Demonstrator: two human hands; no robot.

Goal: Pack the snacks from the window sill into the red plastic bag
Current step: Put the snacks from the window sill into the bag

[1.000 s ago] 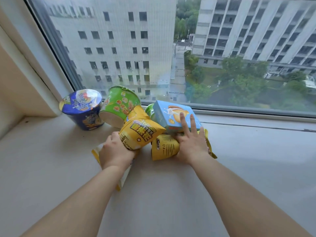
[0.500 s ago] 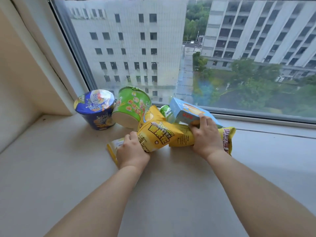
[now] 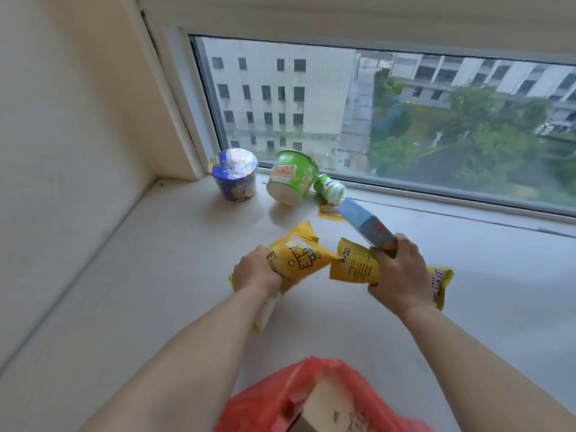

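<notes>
We see the window sill (image 3: 156, 275), red plastic bag (image 3: 268, 397) at its near edge, our left hand (image 3: 255, 272) gripping a yellow packet (image 3: 299, 260), right hand (image 3: 396, 275) clutching another yellow packet (image 3: 355, 266) and blue box (image 3: 364, 226), blue cup (image 3: 233, 174), tipped green cup (image 3: 291, 180), small bottle (image 3: 330, 188) by the glass.

A red plastic bag (image 3: 280, 397), thin and faintly glossy, sits crumpled at the near edge of a smooth, matt pale window sill (image 3: 156, 275). Inside it shows a matt tan cardboard box (image 3: 327, 403). Two yellow snack packets (image 3: 299, 257) (image 3: 355, 266) look like crinkled film with a soft sheen; a blue carton (image 3: 364, 226) appears to be matt card. By the glass, a blue cup (image 3: 233, 179) carries a shiny foil-like lid, a green cup (image 3: 291, 179) lies tipped with glossy printed sides and a plain matt base, and a small green bottle (image 3: 328, 188) looks like smooth plastic.
</notes>
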